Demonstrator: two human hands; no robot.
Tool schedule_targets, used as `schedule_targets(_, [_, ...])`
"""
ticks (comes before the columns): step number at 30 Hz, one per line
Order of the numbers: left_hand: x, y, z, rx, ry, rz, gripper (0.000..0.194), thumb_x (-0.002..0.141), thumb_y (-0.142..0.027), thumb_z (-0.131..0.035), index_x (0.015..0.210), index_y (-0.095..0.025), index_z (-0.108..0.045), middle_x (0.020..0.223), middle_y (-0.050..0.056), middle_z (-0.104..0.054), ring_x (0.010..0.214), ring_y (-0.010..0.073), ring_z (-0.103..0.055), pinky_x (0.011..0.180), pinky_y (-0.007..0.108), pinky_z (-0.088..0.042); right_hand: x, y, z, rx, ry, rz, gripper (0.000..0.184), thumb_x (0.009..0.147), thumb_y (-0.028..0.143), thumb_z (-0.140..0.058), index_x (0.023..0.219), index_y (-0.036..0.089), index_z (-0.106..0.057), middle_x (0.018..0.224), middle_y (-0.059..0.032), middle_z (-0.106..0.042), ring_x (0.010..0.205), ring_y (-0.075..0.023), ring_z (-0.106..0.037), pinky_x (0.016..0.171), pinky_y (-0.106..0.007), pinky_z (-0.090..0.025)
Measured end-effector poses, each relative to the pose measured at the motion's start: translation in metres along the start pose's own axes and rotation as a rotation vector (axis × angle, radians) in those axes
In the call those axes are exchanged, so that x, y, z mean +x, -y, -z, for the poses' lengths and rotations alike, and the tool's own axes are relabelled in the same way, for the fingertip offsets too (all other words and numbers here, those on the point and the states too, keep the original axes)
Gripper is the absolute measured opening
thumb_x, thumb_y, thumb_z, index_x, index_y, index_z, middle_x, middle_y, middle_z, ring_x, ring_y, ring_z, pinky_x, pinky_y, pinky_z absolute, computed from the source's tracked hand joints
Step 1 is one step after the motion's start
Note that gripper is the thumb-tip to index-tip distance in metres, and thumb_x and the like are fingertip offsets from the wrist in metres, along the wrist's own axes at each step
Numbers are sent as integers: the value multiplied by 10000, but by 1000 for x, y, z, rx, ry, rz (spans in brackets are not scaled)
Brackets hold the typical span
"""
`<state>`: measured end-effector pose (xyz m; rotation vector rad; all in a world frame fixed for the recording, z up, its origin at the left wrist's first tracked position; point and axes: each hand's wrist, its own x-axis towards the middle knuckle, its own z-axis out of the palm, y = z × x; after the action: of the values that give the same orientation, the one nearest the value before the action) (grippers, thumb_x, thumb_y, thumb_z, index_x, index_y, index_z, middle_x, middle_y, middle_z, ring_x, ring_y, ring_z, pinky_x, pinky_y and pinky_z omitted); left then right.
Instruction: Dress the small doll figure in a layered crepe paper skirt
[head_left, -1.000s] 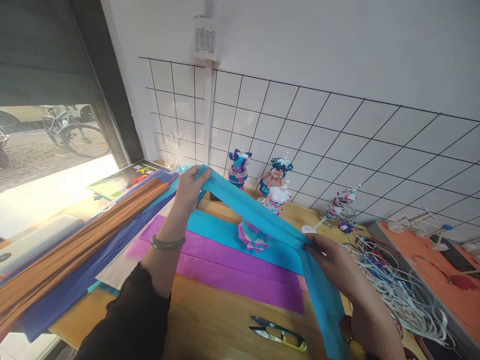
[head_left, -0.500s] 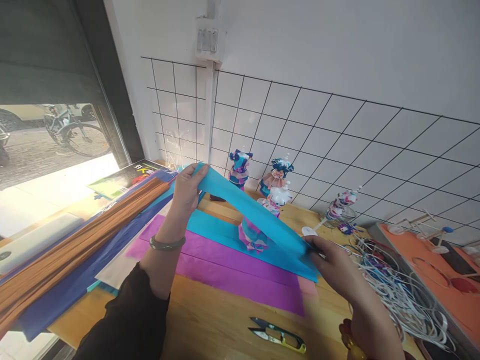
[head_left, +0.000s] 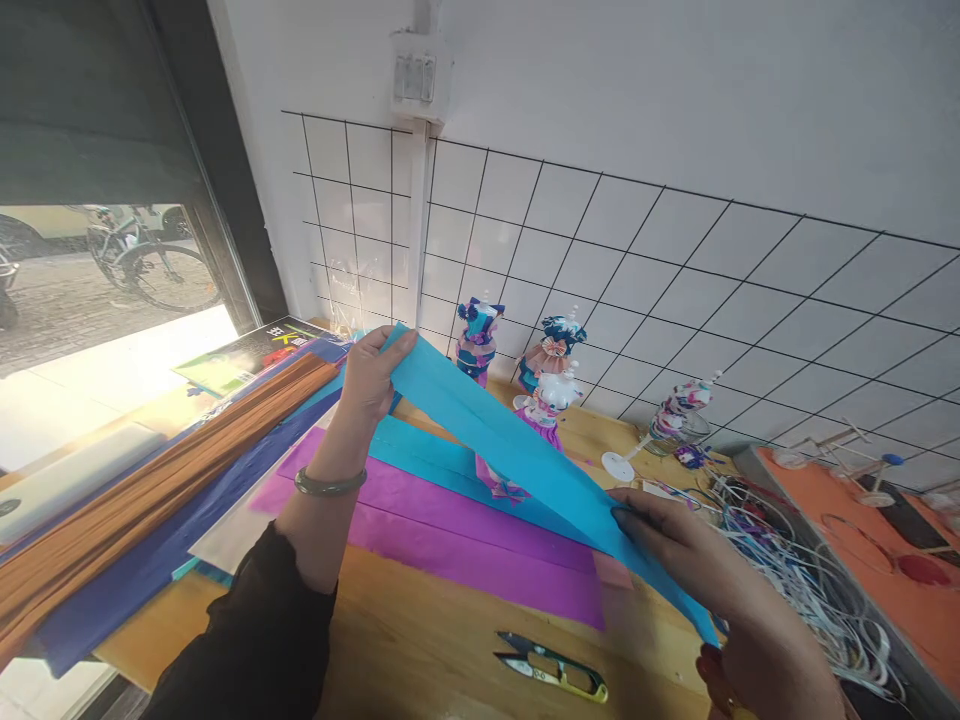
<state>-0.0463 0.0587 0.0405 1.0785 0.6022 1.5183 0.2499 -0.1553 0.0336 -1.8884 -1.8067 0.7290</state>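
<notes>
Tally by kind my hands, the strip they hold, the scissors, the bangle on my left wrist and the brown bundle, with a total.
Hands: 2 (left hand, right hand)
Held blue strip: 1
Scissors: 1
Bangle: 1
Brown bundle: 1
Total: 6

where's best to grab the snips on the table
Probably by the yellow rounded end of the snips, coming from the right: they lie flat, with their parted blades pointing left, away from that side.
</notes>
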Motion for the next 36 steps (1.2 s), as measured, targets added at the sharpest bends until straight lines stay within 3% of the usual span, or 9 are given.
schedule_targets(6, [-4,-1,-2,10,47,4,231,613,-323,-784,723,-166,-654,612,-12,-623,520,96,-567,485,209,-484,2,-15,0,-17,-77,-34,385,856,477,-418,1004,226,-670,995,-66,-712,910,-263,-639,804,-352,-497])
schedule_targets(10, [-7,1,0,74,199,35,240,636,-354,-765,725,-163,-650,584,-17,-598,492,90,-547,455,200,-455,3,-28,3,-61,-70,-49,366,849,458,-431,1006,237,-677,1007,-46,-713,931,-246,-635,801,-322,-494])
schedule_targets(15, [-21,-5,-8,335,556,4,211,680,-357,-729,737,-162,-673,700,22,-649,590,102,-577,510,195,-444,11,-59,4,-173,18,-203,371,802,376,-445,1008,189,-690,776,-57,-714,680,-223,-641,619,-320,-488])
schedule_targets(18, [-30,-12,-17,489,847,17,200,716,-365,-692,786,-177,-693,701,31,-647,591,103,-569,496,193,-419,16,-78,1,-187,71,-256,312,749,296,-499,951,201,-716,787,-53,-721,714,-220,-664,644,-315,-490])
schedule_targets(21, [-34,-14,-24,643,1158,119,334,734,-397,-673,1009,-209,-681,531,-25,-564,440,78,-490,408,184,-323,20,-93,-1,-241,65,-313,284,683,215,-544,893,201,-734,824,-69,-730,760,-232,-678,702,-341,-495])
schedule_targets(24, [-34,-10,-27,779,1366,272,551,754,-408,-656,1261,-224,-543,432,-69,-503,380,86,-490,404,182,-313,22,-97,-4,-282,48,-358,296,625,160,-573,869,180,-739,846,-102,-731,785,-265,-681,719,-377,-497])
schedule_targets(28, [-34,0,-29,890,1464,281,426,786,-346,-623,1186,-200,-604,457,-46,-580,473,115,-582,524,193,-415,23,-71,-10,-239,68,-326,321,712,228,-573,998,189,-713,874,-97,-732,799,-249,-682,720,-364,-512])
schedule_targets(33, [-43,10,-37,910,1543,261,402,815,-313,-575,1200,-199,-593,472,-42,-587,486,123,-587,542,211,-437,18,3,-26,73,171,-2,298,822,435,-560,997,247,-711,1103,-67,-691,982,-245,-639,837,-371,-504])
schedule_targets(36, [-50,10,-43,906,1589,212,421,798,-313,-602,1203,-199,-591,466,-40,-572,503,131,-584,515,206,-421,16,36,-40,128,167,75,361,836,440,-563,1129,251,-658,1219,-74,-633,1085,-246,-591,911,-389,-472])
